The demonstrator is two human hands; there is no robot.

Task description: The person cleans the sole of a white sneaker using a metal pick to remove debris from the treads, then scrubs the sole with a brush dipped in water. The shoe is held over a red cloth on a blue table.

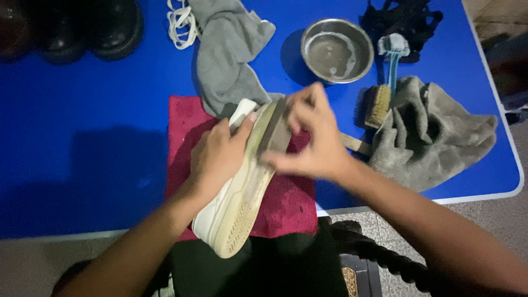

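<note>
My left hand grips a white sneaker on its side, sole turned right, above a dark red cloth on the blue table. My right hand presses a flat grey-brown brush or pad against the front of the sole. That hand is blurred. The sneaker's heel tread points toward me.
A grey rag and white laces lie behind the sneaker. A metal bowl holds cloudy water. A wooden brush, a blue-handled brush and a grey towel sit right. Black shoes stand far left.
</note>
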